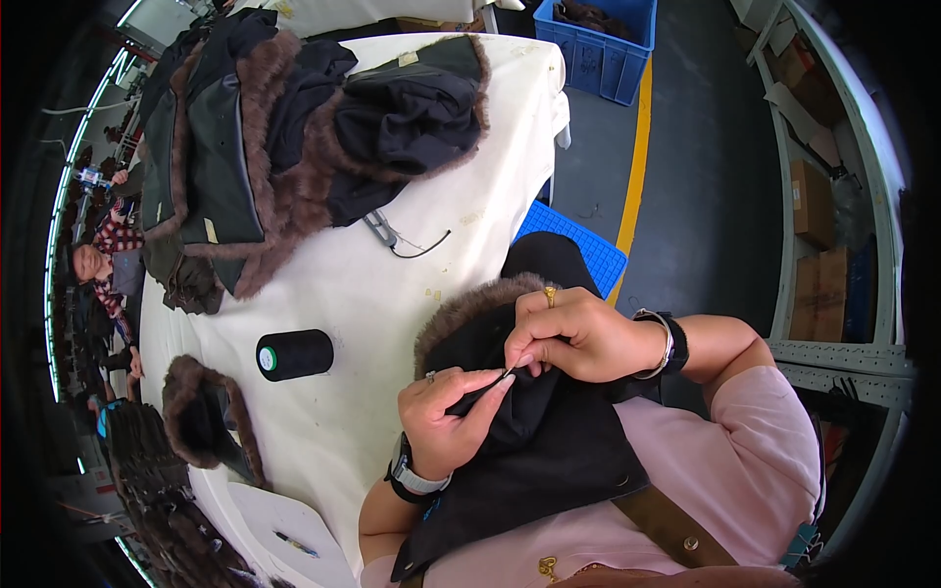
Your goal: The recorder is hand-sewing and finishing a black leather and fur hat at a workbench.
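Across my lap lies a black cloth garment piece (529, 500) with brown fur trim (461, 309) along its far side. My left hand (446, 416) pinches a fold of the dark cloth between thumb and fingers. Tip to tip with it, my right hand (578, 338) is closed in a pinch at the same spot. Between the right fingertips is something thin, perhaps a needle, too small to make out. To the left, a cone of black thread (302, 354) rests on its side on the white-covered table (353, 402).
Fur-trimmed dark garments (221, 157) are heaped at the far left, near thread snips (380, 230). A fur-edged loop (176, 402) and a pen (294, 544) lie nearer. Blue crates (608, 73) stand on the floor; shelving (853, 147) runs along the right. A co-worker (123, 269) is at left.
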`<move>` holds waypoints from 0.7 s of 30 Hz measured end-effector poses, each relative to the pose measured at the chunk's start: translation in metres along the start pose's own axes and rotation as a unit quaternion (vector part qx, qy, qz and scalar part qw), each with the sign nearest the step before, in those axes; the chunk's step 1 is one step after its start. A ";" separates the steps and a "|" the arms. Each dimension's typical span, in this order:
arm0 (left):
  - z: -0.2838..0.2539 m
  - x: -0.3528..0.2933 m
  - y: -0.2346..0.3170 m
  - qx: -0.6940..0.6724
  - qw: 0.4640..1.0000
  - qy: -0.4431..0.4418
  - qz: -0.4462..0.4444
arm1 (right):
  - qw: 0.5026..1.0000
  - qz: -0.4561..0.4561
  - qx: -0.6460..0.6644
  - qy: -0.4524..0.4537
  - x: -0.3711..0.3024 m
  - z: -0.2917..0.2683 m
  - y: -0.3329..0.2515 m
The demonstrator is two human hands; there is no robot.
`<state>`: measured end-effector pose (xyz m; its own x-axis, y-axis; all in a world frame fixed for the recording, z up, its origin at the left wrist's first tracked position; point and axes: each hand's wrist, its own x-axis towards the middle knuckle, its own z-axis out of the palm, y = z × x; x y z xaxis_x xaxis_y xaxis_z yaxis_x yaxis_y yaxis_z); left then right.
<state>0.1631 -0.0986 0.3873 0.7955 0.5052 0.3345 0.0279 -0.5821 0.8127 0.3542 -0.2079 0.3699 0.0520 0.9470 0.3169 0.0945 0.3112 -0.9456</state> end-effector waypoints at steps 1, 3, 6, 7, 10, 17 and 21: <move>0.000 0.000 0.000 0.007 1.000 -0.006 -0.001 | 1.000 0.000 0.000 0.000 0.000 -0.001 0.000; 0.000 0.000 0.000 0.005 1.000 -0.003 0.002 | 0.999 0.017 0.029 -0.014 0.001 -0.001 0.000; -0.001 0.001 0.001 0.004 1.000 -0.007 0.009 | 0.998 0.033 0.045 -0.014 0.002 -0.001 0.001; -0.002 0.002 0.001 0.005 1.000 -0.013 0.012 | 0.998 0.034 0.044 -0.014 0.002 -0.002 0.000; -0.001 0.004 0.002 -0.011 1.000 -0.022 0.000 | 0.995 0.080 0.049 -0.023 0.003 -0.002 -0.005; 0.001 0.003 -0.002 -0.031 0.999 -0.009 -0.024 | 0.970 0.206 0.130 -0.014 0.006 -0.010 -0.004; 0.003 0.004 -0.001 -0.030 0.999 -0.005 -0.024 | 0.982 0.185 0.038 -0.008 0.004 -0.014 -0.007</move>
<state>0.1678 -0.0974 0.3863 0.8000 0.5251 0.2904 0.0299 -0.5184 0.8546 0.3681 -0.2073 0.3789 0.0536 0.9973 -0.0499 -0.0018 -0.0498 -0.9988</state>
